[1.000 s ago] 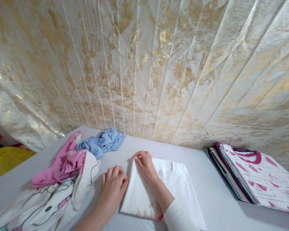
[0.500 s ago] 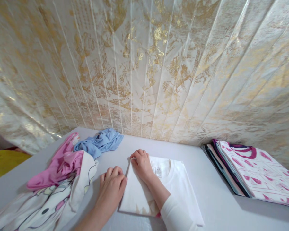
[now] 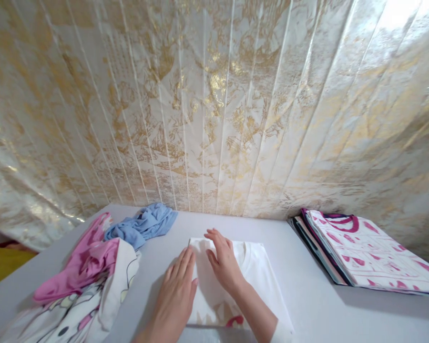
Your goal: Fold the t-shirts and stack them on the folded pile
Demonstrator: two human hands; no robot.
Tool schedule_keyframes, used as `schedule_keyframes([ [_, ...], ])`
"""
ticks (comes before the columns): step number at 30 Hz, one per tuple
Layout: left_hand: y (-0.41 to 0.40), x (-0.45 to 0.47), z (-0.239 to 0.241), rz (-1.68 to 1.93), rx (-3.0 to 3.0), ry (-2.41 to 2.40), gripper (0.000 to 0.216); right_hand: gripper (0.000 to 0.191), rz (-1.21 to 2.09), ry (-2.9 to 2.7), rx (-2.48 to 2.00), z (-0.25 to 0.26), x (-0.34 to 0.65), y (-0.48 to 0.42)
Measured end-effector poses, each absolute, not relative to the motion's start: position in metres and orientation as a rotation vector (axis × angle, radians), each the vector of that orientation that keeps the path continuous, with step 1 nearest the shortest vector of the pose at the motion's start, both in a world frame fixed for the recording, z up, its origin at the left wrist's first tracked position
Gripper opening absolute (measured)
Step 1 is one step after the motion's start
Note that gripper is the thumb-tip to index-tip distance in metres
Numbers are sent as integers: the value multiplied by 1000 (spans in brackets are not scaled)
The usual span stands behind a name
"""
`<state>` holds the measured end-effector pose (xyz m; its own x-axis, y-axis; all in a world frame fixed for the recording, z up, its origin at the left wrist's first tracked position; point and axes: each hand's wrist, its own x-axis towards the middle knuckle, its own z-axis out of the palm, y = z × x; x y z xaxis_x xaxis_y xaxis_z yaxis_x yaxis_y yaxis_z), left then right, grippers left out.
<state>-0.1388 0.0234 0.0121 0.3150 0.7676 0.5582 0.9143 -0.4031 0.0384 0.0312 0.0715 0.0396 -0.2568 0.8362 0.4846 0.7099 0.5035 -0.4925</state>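
A folded white T-shirt [image 3: 260, 286] lies flat in front of me, its neckline at the far right part and a beige and red print near its front edge. My left hand [image 3: 178, 290] rests along the shirt's left edge, fingers stretched out and pointing away from me. Over the upper middle of the shirt is my right hand [image 3: 222, 259], its fingers spread and holding nothing. Whether the right fingertips touch the cloth I cannot tell. My right forearm crosses the shirt and hides part of it.
Unfolded clothes lie at the left: a pink garment [image 3: 89, 262], a blue one [image 3: 143, 226] and a white printed one [image 3: 117, 281]. A stack of folded clothes [image 3: 372, 252] stands at the right. A gold-patterned curtain [image 3: 214, 119] hangs behind the white table [image 3: 307, 305].
My left hand has moved against the shirt's left edge, its fingers straightened. My right hand has moved right from the upper left corner and its fingers have spread. The view has shifted slightly.
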Motion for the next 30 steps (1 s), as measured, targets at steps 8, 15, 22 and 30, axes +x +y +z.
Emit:
schedule_keyframes([
  [8,41,-107,6,-485,-2354,-1561,54,58,-112,-2048,-1892,3,125,15],
  [15,37,-109,3,-542,-2394,-1577,56,66,-48,-2050,-1972,5,120,9],
  [22,32,-107,22,-438,-2508,-1617,51,63,-22,-2047,-1993,8,118,10],
  [30,32,-99,47,-310,-2937,-1305,46,53,22,-2252,-1735,21,97,3],
])
